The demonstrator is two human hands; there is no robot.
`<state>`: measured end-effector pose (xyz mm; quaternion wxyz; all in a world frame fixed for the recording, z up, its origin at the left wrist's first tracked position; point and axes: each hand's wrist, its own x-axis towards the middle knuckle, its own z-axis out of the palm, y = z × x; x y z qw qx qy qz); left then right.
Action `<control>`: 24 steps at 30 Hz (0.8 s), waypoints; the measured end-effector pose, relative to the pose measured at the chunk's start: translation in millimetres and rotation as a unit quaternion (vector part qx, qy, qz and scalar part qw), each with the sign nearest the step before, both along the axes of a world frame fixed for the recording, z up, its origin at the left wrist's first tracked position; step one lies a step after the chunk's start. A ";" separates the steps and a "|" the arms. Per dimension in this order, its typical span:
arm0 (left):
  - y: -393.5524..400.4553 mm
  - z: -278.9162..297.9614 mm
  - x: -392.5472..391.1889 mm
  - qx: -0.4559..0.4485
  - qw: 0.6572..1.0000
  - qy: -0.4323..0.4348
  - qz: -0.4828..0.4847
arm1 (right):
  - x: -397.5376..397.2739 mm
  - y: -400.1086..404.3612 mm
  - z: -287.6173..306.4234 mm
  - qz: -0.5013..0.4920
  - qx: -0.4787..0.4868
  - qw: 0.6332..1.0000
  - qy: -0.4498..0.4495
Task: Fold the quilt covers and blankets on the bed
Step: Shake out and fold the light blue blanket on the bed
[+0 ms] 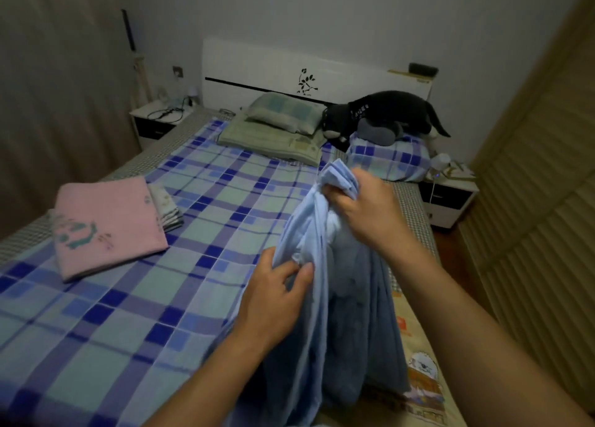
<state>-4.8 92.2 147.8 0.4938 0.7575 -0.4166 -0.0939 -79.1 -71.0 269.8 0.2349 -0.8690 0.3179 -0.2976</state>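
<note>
Now the right hand (363,209) bunches the top edge of the light-blue blanket (325,297), fingers curled tight round the gathered cloth, which hangs below them over the bed's near right side. Lower down, the left hand (277,301) pinches a fold between thumb and fingertips. Best move, I'd say: slide those left fingers along the hem to find a corner, then spread both hands apart. Beyond the left fingers, a pink folded blanket (106,223) lies on the checked sheet (128,330).

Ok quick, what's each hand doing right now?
Left hand: pinching the light blue blanket partway down.
Right hand: gripping the bunched top of the same blanket, holding it up.
</note>
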 end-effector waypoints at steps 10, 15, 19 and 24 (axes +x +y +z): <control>-12.8 5.8 -33.9 0.145 0.984 0.040 0.093 | 6.6 23.4 4.8 -0.027 -0.097 0.995 -0.002; -8.5 -16.9 25.2 0.050 0.994 0.026 0.094 | -16.5 12.7 25.8 0.108 0.019 0.986 -0.122; -1.0 -20.5 47.2 0.063 0.994 0.089 -0.014 | -45.1 -3.8 49.7 0.198 0.074 0.969 -0.131; 14.7 12.4 71.5 0.012 0.971 -0.239 -0.001 | -63.1 -17.4 52.3 0.122 0.156 0.954 -0.227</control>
